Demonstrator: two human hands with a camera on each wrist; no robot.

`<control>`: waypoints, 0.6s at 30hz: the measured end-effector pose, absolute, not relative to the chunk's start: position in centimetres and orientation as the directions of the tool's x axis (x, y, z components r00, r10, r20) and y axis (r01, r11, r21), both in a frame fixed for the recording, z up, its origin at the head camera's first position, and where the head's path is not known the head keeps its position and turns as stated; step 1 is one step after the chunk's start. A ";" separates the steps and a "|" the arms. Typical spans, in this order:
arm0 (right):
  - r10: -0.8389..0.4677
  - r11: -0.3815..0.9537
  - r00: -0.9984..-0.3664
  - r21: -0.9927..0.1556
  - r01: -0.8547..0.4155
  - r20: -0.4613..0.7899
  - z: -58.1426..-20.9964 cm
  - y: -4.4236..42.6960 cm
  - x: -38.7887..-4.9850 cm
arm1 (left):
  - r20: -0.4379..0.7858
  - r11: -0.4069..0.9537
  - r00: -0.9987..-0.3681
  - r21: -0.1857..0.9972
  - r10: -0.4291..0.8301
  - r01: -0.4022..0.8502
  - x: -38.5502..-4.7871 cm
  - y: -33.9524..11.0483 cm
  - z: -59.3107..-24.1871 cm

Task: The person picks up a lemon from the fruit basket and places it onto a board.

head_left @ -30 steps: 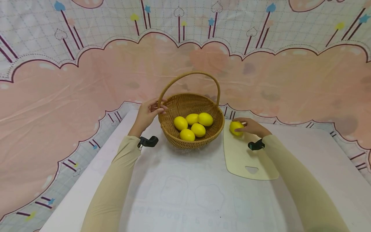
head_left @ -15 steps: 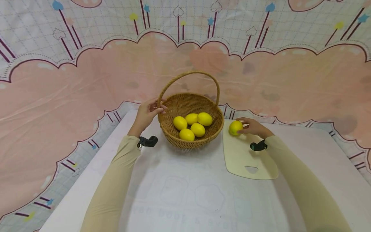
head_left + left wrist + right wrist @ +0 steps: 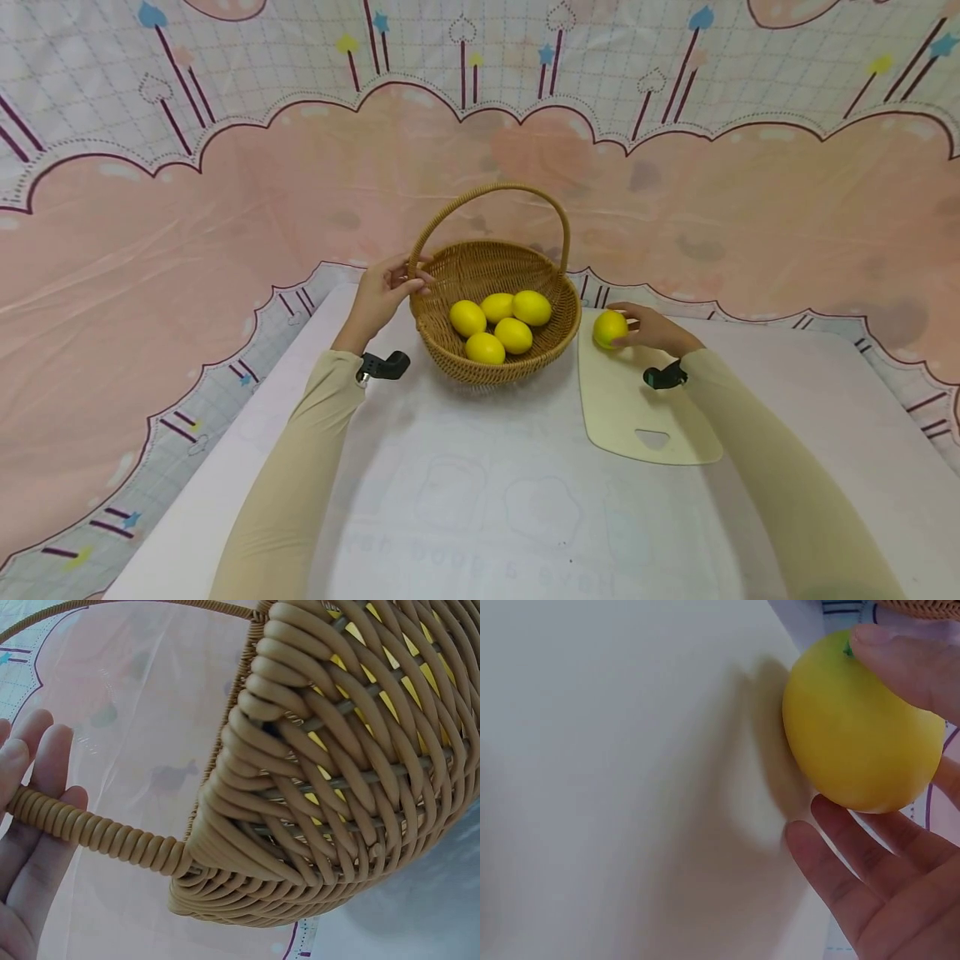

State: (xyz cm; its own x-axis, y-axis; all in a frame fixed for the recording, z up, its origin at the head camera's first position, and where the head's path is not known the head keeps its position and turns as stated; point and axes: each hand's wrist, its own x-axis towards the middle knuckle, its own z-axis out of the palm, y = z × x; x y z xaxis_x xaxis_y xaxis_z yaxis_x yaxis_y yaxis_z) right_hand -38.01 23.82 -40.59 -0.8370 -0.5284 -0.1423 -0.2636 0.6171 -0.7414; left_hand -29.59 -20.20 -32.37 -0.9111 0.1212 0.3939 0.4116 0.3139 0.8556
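Observation:
My left hand (image 3: 379, 298) holds the base of the handle of a brown wicker basket (image 3: 492, 371); in the left wrist view its thumb and fingers (image 3: 46, 761) lie on either side of the wrapped handle (image 3: 101, 831). Inside the basket sit several yellow lemons (image 3: 485, 348). To the right, my right hand (image 3: 654, 329) grips a single lemon (image 3: 610, 330) at the far end of a cream cutting board (image 3: 637, 404). The right wrist view has the thumb near the green stem end of this lemon (image 3: 862, 727), with fingers (image 3: 844, 896) on its opposite side.
A white table (image 3: 465, 500) with faint printing carries the basket and board. Behind it hangs a pink and white patterned cloth (image 3: 360, 183). The board's right edge lies below the right sleeve (image 3: 757, 442).
The lemon at my right hand has turned slightly, and the fingers on it have shifted a little. My left hand and the basket stay put.

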 end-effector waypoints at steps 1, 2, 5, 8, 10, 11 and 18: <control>-0.529 0.617 -0.836 -0.742 -0.261 -0.146 -40.6 23.8 -38.0 | 0.394 0.316 -0.911 0.855 0.121 0.411 -29.6 -20.2 -32.4; -0.530 0.618 -0.835 -0.742 -0.260 -0.148 -40.6 23.8 -38.0 | 0.392 0.318 -0.912 0.855 0.120 0.410 -29.6 -20.2 -32.4; -0.527 0.621 -0.835 -0.743 -0.251 -0.159 -40.5 23.9 -38.0 | 0.390 0.317 -0.913 0.857 0.118 0.407 -29.6 -20.2 -32.4; -0.521 0.628 -0.836 -0.740 -0.239 -0.173 -40.5 23.9 -37.9 | 0.387 0.315 -0.915 0.859 0.115 0.403 -29.5 -20.2 -32.3; -0.516 0.632 -0.837 -0.741 -0.229 -0.181 -40.5 23.8 -37.8 | 0.386 0.312 -0.916 0.861 0.115 0.402 -29.5 -20.2 -32.3; -0.515 0.632 -0.837 -0.741 -0.226 -0.184 -40.5 23.9 -37.7 | 0.385 0.312 -0.916 0.861 0.115 0.402 -29.5 -20.1 -32.3; -0.512 0.624 -0.840 -0.749 -0.222 -0.178 -40.3 24.0 -37.2 | 0.390 0.306 -0.913 0.861 0.117 0.407 -29.5 -20.1 -32.3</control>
State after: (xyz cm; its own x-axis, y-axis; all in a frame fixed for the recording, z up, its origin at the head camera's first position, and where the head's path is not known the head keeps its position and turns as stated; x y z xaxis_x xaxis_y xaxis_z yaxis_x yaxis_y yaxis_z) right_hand -37.20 23.98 -40.30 -0.8405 -0.5119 -0.1778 -0.2218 0.6244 -0.7489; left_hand -29.46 -20.14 -32.30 -0.9132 0.1172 0.3903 0.4071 0.3062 0.8605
